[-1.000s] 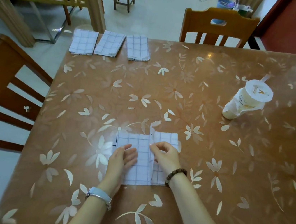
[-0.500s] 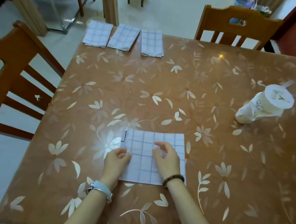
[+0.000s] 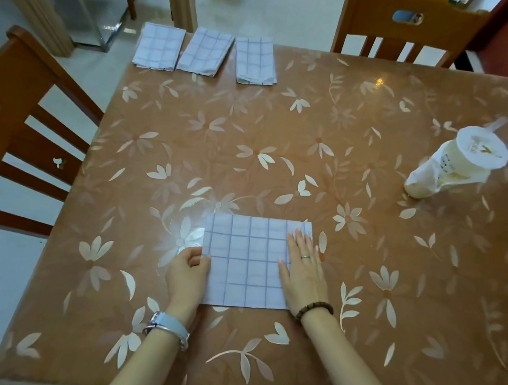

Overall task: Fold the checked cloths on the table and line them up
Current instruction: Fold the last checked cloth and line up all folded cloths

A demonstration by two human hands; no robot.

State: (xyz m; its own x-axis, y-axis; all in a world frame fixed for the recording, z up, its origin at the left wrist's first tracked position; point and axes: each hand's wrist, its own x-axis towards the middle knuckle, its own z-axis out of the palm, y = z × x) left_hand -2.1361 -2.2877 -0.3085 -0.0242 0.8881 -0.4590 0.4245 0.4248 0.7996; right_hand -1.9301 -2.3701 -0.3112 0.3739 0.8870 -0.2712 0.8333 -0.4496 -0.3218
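Observation:
A white checked cloth (image 3: 245,259) lies folded flat on the table's near side. My left hand (image 3: 188,272) pinches its left edge, thumb on top. My right hand (image 3: 302,271) lies flat with straight fingers on the cloth's right part, pressing it down. Three folded checked cloths sit in a row at the far left corner: one (image 3: 160,47), a second (image 3: 206,51) touching it, and a third (image 3: 255,60) a little apart.
The table (image 3: 315,155) has a brown flowered cover. A lidded drink cup with a straw in a plastic bag (image 3: 456,164) stands at the right. Wooden chairs stand at the left (image 3: 6,127) and at the far side (image 3: 406,28).
The right flap has been folded over and flattened. My right hand slid to the cloth's right part and opened flat; my left hand moved off the cloth's top to its left edge.

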